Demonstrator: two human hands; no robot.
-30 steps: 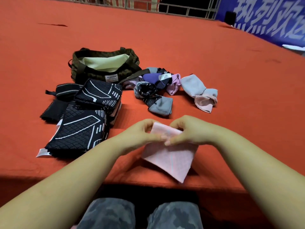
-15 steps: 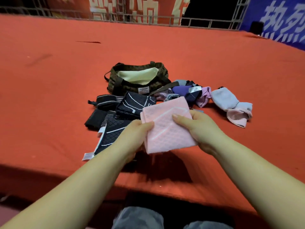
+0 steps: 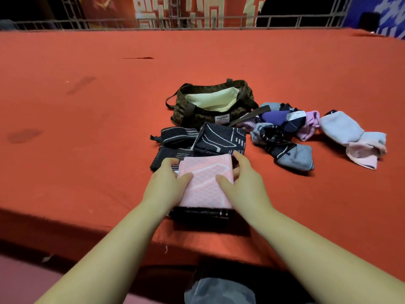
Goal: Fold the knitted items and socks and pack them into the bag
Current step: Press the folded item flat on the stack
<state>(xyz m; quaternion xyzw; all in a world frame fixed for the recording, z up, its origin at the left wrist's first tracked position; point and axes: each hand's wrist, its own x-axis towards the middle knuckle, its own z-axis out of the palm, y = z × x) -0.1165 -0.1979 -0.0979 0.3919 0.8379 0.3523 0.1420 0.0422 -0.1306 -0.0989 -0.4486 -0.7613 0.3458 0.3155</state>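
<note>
A folded pink knitted piece (image 3: 206,183) lies on top of a stack of black knitted items (image 3: 203,213) near the table's front edge. My left hand (image 3: 166,185) holds its left side, thumb on top. My right hand (image 3: 241,183) holds its right side, fingers along the edge and thumb on top. More folded black knits with white lines (image 3: 219,139) lie just behind. The olive bag (image 3: 210,104) stands open farther back, showing a pale lining. A loose heap of socks (image 3: 282,128) lies to its right.
A pale blue and pink sock pair (image 3: 355,139) lies at the far right of the heap. The red cloth table (image 3: 87,128) stretches wide to the left and back. A metal railing (image 3: 197,20) runs behind it.
Both hands carried the pink piece from the front of the table, folded it smaller, and set it down on the black stack to the left.
</note>
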